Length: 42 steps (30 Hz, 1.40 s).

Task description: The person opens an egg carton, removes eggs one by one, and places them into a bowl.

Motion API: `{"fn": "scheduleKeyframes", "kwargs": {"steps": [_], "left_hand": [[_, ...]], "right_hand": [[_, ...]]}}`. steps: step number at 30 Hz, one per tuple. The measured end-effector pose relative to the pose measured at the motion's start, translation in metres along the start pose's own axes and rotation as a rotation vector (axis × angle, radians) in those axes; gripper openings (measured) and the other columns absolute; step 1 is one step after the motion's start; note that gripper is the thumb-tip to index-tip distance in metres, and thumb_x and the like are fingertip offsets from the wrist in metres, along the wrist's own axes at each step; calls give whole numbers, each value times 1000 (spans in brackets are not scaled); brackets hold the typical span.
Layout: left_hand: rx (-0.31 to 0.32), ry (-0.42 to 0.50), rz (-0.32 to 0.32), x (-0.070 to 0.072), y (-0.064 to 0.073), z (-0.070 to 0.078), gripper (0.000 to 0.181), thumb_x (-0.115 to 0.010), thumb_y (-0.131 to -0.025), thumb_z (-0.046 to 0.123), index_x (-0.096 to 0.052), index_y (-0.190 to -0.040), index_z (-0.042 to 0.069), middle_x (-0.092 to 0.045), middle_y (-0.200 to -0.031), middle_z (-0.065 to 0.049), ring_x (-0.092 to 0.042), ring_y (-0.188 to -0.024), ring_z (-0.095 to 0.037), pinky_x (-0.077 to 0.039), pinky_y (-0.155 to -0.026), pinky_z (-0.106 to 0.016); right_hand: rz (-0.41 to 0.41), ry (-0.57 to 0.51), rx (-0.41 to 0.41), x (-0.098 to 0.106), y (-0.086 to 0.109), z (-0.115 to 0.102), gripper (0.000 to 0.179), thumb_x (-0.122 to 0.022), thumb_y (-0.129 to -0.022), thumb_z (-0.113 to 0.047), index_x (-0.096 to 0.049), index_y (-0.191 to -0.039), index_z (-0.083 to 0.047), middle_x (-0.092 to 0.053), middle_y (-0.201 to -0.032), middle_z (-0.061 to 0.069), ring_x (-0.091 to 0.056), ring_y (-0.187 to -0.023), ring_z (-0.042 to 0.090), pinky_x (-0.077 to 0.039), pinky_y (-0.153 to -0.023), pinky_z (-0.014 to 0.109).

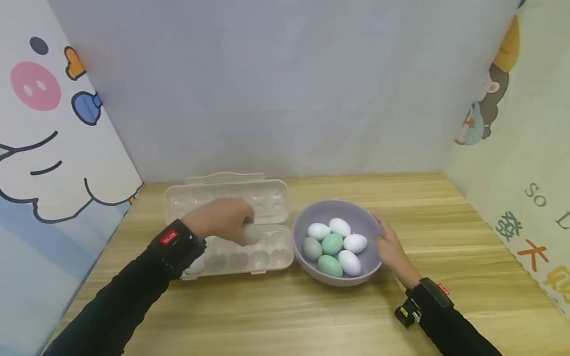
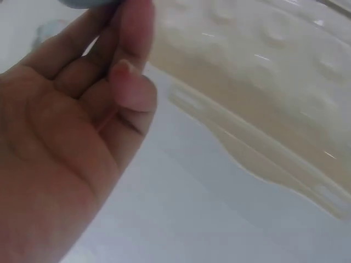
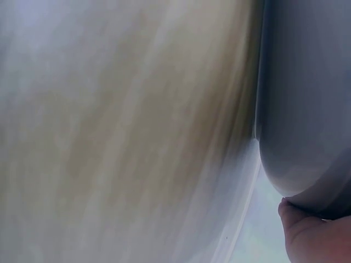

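My left hand (image 1: pixel 222 217) pinches a pale grey-green egg (image 1: pixel 252 233) above the front half of a clear plastic egg carton (image 1: pixel 280 269). In the left wrist view only the edge of that egg (image 2: pixel 88 3) shows, at the top by the fingertips. The carton lies unfolded, its lid (image 1: pixel 276 210) towards the wall. A pale egg (image 1: pixel 196 266) sits in its front left corner, partly covered by my wrist; other cups behind my hand are hidden. My right hand (image 1: pixel 392 249) holds the right rim of a purple-grey bowl (image 1: pixel 338 282) containing several white, green and grey eggs (image 1: pixel 332 244).
The carton and bowl stand side by side on a wood-grain table (image 1: pixel 267 316). A plain pale wall (image 1: pixel 289 99) rises behind the table. Printed panels with cartoon figures (image 1: pixel 35 85) and lettering flank it left and right.
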<state>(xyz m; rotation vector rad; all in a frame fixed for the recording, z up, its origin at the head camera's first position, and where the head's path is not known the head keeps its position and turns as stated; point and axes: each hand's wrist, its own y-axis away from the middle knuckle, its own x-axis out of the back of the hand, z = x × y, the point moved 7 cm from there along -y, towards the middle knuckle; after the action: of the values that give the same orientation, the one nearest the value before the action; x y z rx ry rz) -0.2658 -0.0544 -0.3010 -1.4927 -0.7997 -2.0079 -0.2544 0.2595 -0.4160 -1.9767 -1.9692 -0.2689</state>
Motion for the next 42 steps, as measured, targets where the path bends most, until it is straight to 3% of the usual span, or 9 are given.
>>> {"fn": "scheduleKeyframes", "kwargs": {"steps": [4,9,13,19,25,29,32,37,42], "left_hand": [[-129,31,-22,-2,-37,40,16,-68,-67,24,-53,-64,19,-45,-58,9,-40,-52,-8,-34,-48,-25],[-181,-2,-113,-26,-75,71,15,-69,-69,27,-57,-65,18,-47,-60,8,-43,-56,-10,-35,-50,-25],[-172,-77,-205,-47,-94,82,20,-69,-68,27,-53,-65,15,-45,-63,6,-41,-58,-11,-34,-51,-24],[-82,-137,-311,-66,-105,86,26,-68,-68,33,-51,-70,13,-48,-67,4,-45,-63,-13,-37,-53,-25],[-29,-249,-324,-75,-110,85,25,-67,-71,32,-50,-78,15,-50,-76,3,-49,-68,-14,-39,-57,-26],[-33,-278,-250,-76,-110,81,19,-66,-69,23,-51,-76,16,-50,-75,2,-48,-64,-14,-38,-54,-26],[-65,-248,-169,-70,-104,81,15,-64,-68,17,-49,-71,15,-48,-69,3,-46,-60,-14,-36,-51,-25],[-92,-167,-40,-42,-84,73,10,-60,-74,15,-51,-69,16,-47,-66,5,-45,-60,-13,-37,-53,-26],[-118,-175,93,-17,-47,44,6,-63,-78,17,-59,-77,13,-54,-72,4,-51,-67,-14,-45,-62,-31]], "right_hand": [[7,4,16,1,0,0,61,-25,-76,12,-25,-135,0,-24,-139,25,-24,-125,44,-25,-97,60],[8,-4,-1,0,-1,2,62,-26,-75,12,-26,-135,-3,-25,-139,24,-26,-124,43,-26,-97,59],[10,-17,4,0,0,2,62,-26,-75,11,-27,-135,-4,-27,-139,24,-27,-124,43,-26,-98,59],[14,-33,25,-2,0,4,61,-27,-76,11,-27,-135,-4,-28,-138,23,-29,-123,42,-26,-97,58],[20,-38,46,0,-1,5,61,-27,-76,12,-28,-135,-3,-29,-138,23,-29,-123,40,-25,-99,57],[15,-30,44,-1,0,3,62,-27,-75,12,-28,-135,-4,-28,-138,23,-29,-123,41,-25,-98,58],[10,-20,37,-3,0,1,61,-26,-76,12,-27,-135,-4,-28,-139,23,-27,-124,41,-24,-99,57],[1,7,9,-4,1,2,62,-26,-76,11,-26,-136,-5,-26,-140,22,-26,-125,42,-25,-99,58],[-1,30,-2,0,0,5,63,-26,-76,11,-25,-137,-6,-25,-141,22,-25,-125,43,-25,-98,59]]}}
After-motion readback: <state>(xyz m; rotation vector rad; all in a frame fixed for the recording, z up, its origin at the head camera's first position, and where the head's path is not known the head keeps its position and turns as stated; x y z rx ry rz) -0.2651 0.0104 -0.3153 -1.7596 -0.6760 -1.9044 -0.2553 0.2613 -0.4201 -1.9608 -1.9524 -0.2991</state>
